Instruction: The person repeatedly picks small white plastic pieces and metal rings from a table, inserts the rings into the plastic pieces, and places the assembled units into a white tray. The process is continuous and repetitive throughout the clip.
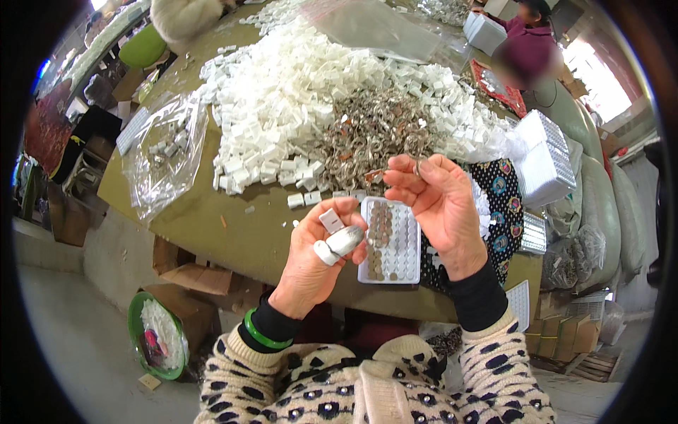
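"What is the left hand [308, 254] doing?"
"It sits just left of the frame's centre, fingers curled, grasping a small white plastic piece [330, 220]. One digit wears a white and grey wrapping [342, 242]."
"And the right hand [445, 212]?"
"Right of centre, raised, its thumb and forefinger pinched together on what looks like a small metal piece [418, 169]. It's too small to make out the shape."
"What lies between them?"
"A white tray [417, 272], at the centre of the frame, with round metal pieces [377, 258] along its left side. It stands on the greenish table [275, 247]."
"Beyond the hands?"
"A big heap of white plastic pieces [275, 99] fills the upper middle, and a pile of metal parts [374, 131] lies against its lower right. A clear plastic bag [169, 152] is at the left, and stacked white trays [542, 159] stand at the right."
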`<state>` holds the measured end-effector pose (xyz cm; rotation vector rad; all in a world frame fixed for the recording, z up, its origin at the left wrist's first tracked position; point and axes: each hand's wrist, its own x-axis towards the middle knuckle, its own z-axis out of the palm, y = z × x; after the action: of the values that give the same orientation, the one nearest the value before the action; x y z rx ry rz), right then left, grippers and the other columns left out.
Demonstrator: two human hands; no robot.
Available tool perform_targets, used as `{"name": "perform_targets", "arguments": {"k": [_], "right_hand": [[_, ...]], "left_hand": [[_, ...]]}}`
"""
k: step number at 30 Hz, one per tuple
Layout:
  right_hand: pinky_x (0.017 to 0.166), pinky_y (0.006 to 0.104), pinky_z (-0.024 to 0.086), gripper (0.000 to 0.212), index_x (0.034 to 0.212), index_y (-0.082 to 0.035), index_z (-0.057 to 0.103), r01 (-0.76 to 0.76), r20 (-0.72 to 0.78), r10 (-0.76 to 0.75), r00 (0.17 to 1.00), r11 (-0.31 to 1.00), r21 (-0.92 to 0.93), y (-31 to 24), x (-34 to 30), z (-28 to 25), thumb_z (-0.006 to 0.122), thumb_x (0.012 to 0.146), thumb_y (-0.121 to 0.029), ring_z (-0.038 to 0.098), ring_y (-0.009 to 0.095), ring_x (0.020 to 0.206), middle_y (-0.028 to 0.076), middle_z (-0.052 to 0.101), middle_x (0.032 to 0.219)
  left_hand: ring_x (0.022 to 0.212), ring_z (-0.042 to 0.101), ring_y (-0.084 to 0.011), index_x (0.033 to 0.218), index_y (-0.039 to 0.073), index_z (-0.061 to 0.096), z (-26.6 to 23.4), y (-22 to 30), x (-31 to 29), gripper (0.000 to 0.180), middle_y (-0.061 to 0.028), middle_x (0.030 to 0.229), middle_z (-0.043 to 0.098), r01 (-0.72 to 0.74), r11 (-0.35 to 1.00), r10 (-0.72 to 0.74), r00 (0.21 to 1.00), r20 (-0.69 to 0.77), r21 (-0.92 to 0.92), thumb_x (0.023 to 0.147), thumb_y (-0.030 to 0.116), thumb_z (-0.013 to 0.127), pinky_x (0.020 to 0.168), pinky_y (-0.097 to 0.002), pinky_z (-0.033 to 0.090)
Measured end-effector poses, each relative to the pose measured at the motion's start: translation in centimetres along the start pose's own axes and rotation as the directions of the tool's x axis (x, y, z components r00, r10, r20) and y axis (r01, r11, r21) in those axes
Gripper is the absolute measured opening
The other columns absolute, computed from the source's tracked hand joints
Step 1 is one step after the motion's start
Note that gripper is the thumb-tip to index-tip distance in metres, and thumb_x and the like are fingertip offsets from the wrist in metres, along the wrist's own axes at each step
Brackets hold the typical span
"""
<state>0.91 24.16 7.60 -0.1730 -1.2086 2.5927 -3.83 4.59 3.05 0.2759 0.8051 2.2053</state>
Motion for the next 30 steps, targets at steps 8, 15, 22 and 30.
{"name": "perform_targets", "arguments": {"k": [8,15,22,30], "right_hand": [[0.086,0.0439,0.057,0.006,0.094,-0.002,0.059,-0.148,-0.007,0.151,0.988,0.978,0.146,2.6,-5.9,1.3,0.060,0.094,-0.008,0.067,0.031,0.101,0.023,0.065,0.112],[0.094,0.0447,0.045,0.039,0.112,0.000,0.061,0.553,0.597,-0.412,0.689,-0.234,-0.800,1.7,-7.9,2.5,0.071,0.075,0.000,0.058,0.036,0.108,0.017,0.062,0.115],[0.091,0.0421,0.049,0.021,0.101,-0.001,0.066,0.554,0.512,-0.375,0.773,0.005,-0.832,3.1,-8.9,2.1,0.067,0.081,0.004,0.066,0.030,0.088,0.013,0.067,0.093],[0.069,0.0220,0.048,0.012,0.101,0.003,0.063,0.351,0.247,-0.345,0.905,0.281,-0.893,3.7,-10.3,2.3,0.063,0.091,-0.004,0.061,0.010,0.077,0.008,0.067,0.092]], "left_hand": [[0.085,0.060,-0.0089,0.117,0.001,0.063,1.1,-0.6,-2.1,0.035,-0.0037,0.102,0.062,-0.328,0.802,0.362,0.932,0.031,0.499,0.083,-0.006,0.069,0.060,-0.0190,0.048],[0.081,0.060,-0.0068,0.109,0.001,0.068,1.3,-0.9,-3.4,0.026,-0.0014,0.092,0.065,-0.291,0.665,0.336,0.939,0.073,0.687,0.083,-0.001,0.072,0.070,-0.0210,0.050],[0.081,0.061,-0.0055,0.107,0.002,0.069,1.6,-1.3,-4.2,0.022,-0.0004,0.089,0.067,-0.329,0.621,0.358,0.927,0.116,0.712,0.085,0.002,0.073,0.071,-0.0213,0.051],[0.076,0.060,-0.0044,0.103,0.002,0.070,1.8,-1.6,-5.2,0.017,-0.0001,0.087,0.068,-0.242,0.672,0.291,0.955,0.050,0.700,0.086,0.005,0.072,0.067,-0.0197,0.049]]}}
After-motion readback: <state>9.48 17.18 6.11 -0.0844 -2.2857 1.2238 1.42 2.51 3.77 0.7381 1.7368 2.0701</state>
